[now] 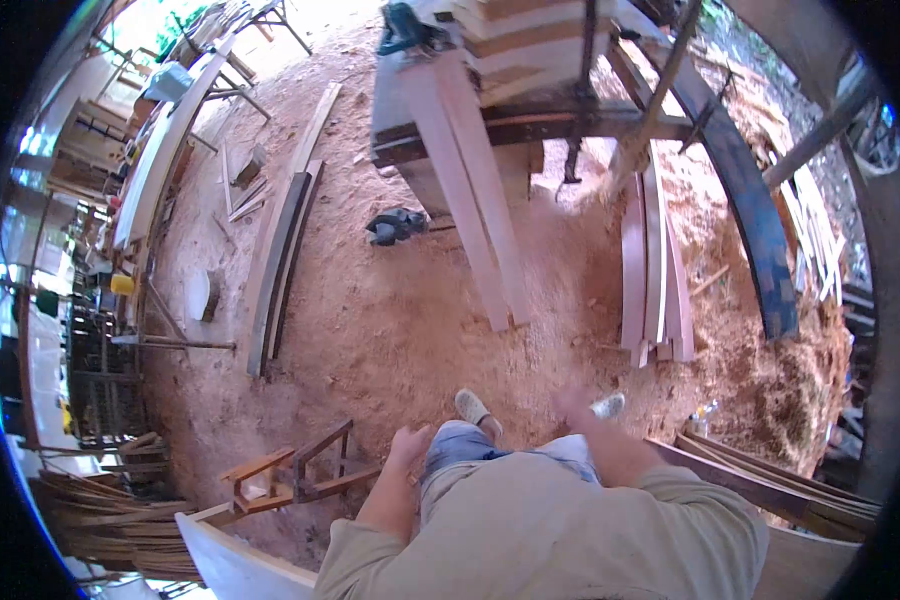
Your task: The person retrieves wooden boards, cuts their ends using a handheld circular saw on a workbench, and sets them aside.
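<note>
My left hand (410, 445) hangs beside my left thigh, its fingers curled in, and I see nothing in it. My right hand (573, 405) is held out in front of my right thigh, close to one shoe (608, 405); motion smears its fingers. Neither hand touches any of the wood. Ahead of me, two long pinkish boards (460, 170) slope from a workbench (395, 115) to the dirt floor. A green power tool (400, 28) sits on the bench near their upper ends.
Stacked planks (655, 270) lie to the right, near a long dark beam (745, 210). Dark timbers (285, 270) lie on the left floor. A wooden frame (295, 470) stands by my left side, and a dark bundle (395, 226) lies below the bench.
</note>
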Tool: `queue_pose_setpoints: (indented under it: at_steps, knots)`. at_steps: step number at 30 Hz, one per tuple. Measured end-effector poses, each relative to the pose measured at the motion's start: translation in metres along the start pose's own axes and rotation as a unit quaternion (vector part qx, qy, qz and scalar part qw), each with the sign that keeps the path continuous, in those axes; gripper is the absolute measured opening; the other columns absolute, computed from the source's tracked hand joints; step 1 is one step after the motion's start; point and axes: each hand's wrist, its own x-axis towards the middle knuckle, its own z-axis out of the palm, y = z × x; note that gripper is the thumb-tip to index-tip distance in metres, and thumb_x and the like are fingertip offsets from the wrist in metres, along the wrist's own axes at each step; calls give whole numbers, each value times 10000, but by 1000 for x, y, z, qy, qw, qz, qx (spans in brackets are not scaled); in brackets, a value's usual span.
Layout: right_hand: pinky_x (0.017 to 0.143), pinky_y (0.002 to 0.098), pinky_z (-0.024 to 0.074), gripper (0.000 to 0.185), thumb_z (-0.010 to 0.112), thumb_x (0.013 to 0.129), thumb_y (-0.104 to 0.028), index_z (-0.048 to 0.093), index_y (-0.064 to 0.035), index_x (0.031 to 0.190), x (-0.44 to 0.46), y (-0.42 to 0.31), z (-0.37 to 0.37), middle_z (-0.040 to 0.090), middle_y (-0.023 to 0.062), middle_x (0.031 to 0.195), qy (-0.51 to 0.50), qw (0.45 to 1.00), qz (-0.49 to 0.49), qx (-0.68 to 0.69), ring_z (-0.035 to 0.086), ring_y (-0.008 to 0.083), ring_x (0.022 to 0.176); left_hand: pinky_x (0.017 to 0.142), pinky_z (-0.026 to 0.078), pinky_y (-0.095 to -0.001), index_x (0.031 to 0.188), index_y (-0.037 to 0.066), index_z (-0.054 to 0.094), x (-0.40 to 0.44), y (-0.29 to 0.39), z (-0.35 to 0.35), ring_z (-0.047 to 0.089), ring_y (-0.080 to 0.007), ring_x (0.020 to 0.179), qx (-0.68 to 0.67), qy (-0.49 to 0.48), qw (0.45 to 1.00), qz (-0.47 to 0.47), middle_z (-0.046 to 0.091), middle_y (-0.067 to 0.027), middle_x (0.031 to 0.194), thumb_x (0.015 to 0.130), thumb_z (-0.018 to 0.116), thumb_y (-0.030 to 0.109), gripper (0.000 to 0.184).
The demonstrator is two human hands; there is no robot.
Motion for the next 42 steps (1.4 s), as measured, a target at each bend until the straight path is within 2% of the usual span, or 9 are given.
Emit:
queue_pose_setpoints:
  at_steps: [2,4,7,8,10,14,24,36,42]
  knots:
    - [967,485,428,390,541,874,-345,644,-80,1139,-67,-99,24,624,212,1165,132,936,-1,328,569,392,1114,801,530,-402,1018,-88,641,15,-69,-5,682,-337,906,-29,18,999,-20,680,-247,1007,761,686,430,581]
    - [885,490,477,424,607,831,-391,642,-90,1127,-51,-124,1,653,182,1086,-135,941,-183,252,602,343,1058,732,537,-408,923,-92,627,25,-145,-2,683,-328,821,-104,44,992,-63,673,-242,966,783,688,356,473]
    - [688,329,522,348,628,842,-259,641,-122,1162,-10,-138,-100,658,71,943,-290,819,-94,486,640,187,856,606,534,-415,792,-46,601,5,-174,-33,663,-284,686,-242,61,963,-101,650,-188,839,798,693,275,334]
    - [652,342,512,360,631,830,-285,649,-77,1122,14,-137,-133,655,91,868,-138,907,-198,345,643,192,782,542,523,-414,727,-11,583,-2,-171,-44,643,-255,623,-383,61,908,-159,628,-148,761,804,694,243,288]
    - [678,378,507,278,631,799,-265,690,-35,943,-14,-172,-223,668,101,771,228,835,30,499,639,200,741,441,470,-367,754,18,572,36,-204,-45,590,-190,549,-414,21,895,-165,593,-84,718,795,716,206,240]
    - [550,383,511,306,693,781,-232,631,17,949,65,-136,-301,632,94,743,173,845,76,501,625,225,640,393,379,-306,814,36,531,66,-173,-82,536,-155,505,-479,-15,856,-193,597,-58,720,813,704,186,229]
    - [961,478,439,732,768,721,-284,462,-50,1344,215,-272,-591,498,244,1282,642,746,82,157,507,359,1186,518,472,-329,814,26,665,202,-141,-185,593,-182,597,-360,3,933,20,638,-72,686,854,679,337,314]
    - [955,480,401,423,772,722,-254,612,-97,1081,160,-311,-663,500,192,1156,734,679,11,16,481,379,1118,419,431,-284,742,39,569,232,-151,-463,552,-163,490,-478,198,836,-183,601,-76,665,855,670,231,245]
    - [938,433,378,481,767,701,-127,477,-51,1077,179,-334,-616,457,136,1080,631,699,-64,330,467,312,1048,448,442,-339,835,-26,566,261,-113,-520,590,-178,573,-317,166,923,-140,620,-98,709,817,717,259,323]
